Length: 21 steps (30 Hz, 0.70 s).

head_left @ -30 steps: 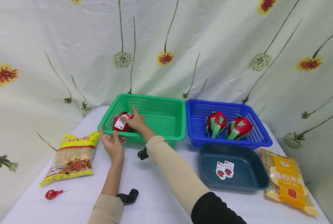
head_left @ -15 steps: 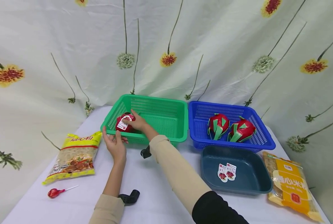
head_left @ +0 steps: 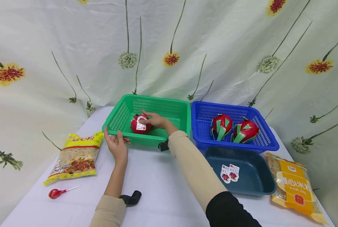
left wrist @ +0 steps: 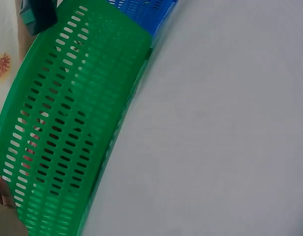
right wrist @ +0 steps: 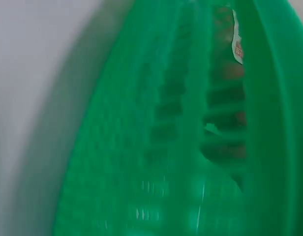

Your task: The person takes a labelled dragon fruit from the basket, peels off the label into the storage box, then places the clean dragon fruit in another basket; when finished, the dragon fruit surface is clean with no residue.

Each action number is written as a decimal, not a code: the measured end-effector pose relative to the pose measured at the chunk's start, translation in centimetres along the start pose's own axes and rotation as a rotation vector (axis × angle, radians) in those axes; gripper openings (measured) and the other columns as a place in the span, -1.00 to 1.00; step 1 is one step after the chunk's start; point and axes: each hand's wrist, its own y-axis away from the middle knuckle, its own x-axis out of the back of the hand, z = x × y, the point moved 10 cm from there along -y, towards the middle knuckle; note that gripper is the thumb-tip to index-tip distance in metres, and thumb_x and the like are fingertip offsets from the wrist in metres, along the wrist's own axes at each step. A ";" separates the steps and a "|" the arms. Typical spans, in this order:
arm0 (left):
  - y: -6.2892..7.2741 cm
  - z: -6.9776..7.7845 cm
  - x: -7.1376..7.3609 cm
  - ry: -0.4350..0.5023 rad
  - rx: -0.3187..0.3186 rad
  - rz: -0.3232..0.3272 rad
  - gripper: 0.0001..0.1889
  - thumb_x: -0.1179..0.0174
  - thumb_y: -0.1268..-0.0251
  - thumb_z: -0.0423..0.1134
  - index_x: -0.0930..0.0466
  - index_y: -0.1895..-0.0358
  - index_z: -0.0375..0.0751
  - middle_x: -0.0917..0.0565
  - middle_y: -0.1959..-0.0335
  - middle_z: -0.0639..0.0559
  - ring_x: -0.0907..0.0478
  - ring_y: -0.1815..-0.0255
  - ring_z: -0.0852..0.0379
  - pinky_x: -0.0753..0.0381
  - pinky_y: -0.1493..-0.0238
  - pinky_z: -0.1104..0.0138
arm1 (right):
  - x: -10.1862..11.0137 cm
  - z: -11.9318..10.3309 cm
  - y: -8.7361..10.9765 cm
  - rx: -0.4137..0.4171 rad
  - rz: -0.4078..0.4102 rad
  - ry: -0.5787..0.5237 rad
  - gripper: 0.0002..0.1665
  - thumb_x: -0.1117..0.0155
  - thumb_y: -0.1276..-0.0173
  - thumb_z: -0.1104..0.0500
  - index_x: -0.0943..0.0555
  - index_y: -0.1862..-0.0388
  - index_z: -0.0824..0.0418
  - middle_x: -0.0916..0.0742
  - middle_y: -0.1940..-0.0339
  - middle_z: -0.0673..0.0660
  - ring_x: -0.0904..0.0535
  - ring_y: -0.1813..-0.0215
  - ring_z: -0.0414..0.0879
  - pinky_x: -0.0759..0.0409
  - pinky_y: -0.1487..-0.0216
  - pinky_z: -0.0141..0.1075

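In the head view, a red dragon fruit (head_left: pixel 134 125) with a white tag (head_left: pixel 141 123) on it is inside the green basket (head_left: pixel 169 141), towards its left front. My right hand (head_left: pixel 156 120) reaches over the front rim and grips this fruit from the right, thumb on the tag. My left hand (head_left: pixel 117 148) is at the basket's front left corner, its fingers touching the rim and outer wall. In the left wrist view, fingertips (left wrist: pixel 4 191) lie against the perforated green wall. The right wrist view is blurred and mostly filled by the basket wall (right wrist: pixel 127 147).
A blue basket (head_left: pixel 198 138) on the right holds two dragon fruits (head_left: pixel 221 124). In front of it, a dark tray (head_left: pixel 254 179) contains two tags (head_left: pixel 233 172). A yellow bag (head_left: pixel 296 186) lies far right; a pasta bag (head_left: pixel 75 157) and a lollipop (head_left: pixel 54 193) lie left.
The right hand and the gripped dragon fruit have moved right within the green basket. The left hand has stayed at the corner. The head view has shifted slightly since a second ago.
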 end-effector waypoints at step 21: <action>0.3 0.3 -0.3 0.012 0.008 -0.002 -0.37 0.09 -0.42 -0.34 0.16 -0.45 -0.18 -0.38 0.34 -0.05 -0.41 0.62 0.14 -0.48 0.60 0.44 | 2.7 0.9 2.5 0.090 0.100 0.231 -0.08 -0.31 -0.21 -0.02 -0.06 -0.47 -0.07 -0.29 -0.34 0.13 -0.24 -0.27 -0.02 -0.53 0.00 -0.27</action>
